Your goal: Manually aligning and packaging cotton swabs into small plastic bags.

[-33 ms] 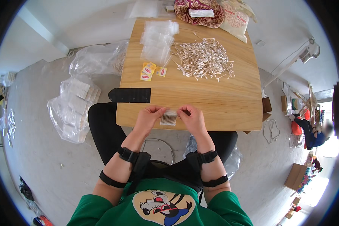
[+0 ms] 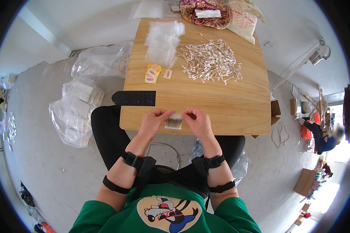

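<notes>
Close to the table's near edge, a small clear bag of cotton swabs (image 2: 174, 123) hangs between my two hands, its swabs lined up side by side. My left hand (image 2: 158, 117) pinches the bag's upper left corner between thumb and forefinger. At the upper right corner my right hand (image 2: 197, 117) does the same. Farther back lies a loose heap of cotton swabs (image 2: 212, 61). Left of it, flat clear plastic bags (image 2: 161, 42) overlap in a stack, with several small yellow cards (image 2: 153, 73) just nearer to me.
A black strip (image 2: 138, 98) juts over the left edge of the wooden table (image 2: 229, 112). A patterned cloth (image 2: 186, 9) and a cream cloth bag (image 2: 243, 23) sit at the far edge. Plastic-wrapped packs (image 2: 79, 101) stand on the floor at left. Another person (image 2: 324, 138) sits far right.
</notes>
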### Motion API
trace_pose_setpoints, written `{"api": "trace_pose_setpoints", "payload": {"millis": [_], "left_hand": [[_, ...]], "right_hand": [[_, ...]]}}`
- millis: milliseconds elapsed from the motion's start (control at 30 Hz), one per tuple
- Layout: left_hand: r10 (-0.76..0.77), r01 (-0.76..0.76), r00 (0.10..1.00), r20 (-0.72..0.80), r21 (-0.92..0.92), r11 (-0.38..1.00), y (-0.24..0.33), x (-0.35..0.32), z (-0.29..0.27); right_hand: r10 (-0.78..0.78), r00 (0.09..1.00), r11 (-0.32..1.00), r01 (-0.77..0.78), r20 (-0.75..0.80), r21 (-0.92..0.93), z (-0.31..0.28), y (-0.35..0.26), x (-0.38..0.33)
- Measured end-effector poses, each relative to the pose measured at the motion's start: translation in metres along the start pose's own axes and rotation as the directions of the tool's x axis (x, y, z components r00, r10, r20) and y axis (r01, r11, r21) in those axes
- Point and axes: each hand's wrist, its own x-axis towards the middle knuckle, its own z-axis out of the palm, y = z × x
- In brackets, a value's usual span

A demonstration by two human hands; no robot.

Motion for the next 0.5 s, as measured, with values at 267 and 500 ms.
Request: {"api": "trace_pose_setpoints", "payload": {"millis": [267, 500], "left_hand": [[0.035, -0.032, 0.999, -0.016, 0.173, 0.984, 0.0056, -0.0007, 0.0046], [0.068, -0.064, 0.998, -0.01, 0.214, 0.975, 0.0024, 0.0001, 0.0067]], "right_hand": [[-0.088, 0.996, 0.995, 0.087, -0.016, -0.038, 0.0042, 0.006, 0.003], [-0.123, 0.992, 0.992, 0.123, -0.006, -0.039, 0.0093, -0.0003, 0.0031]]}}
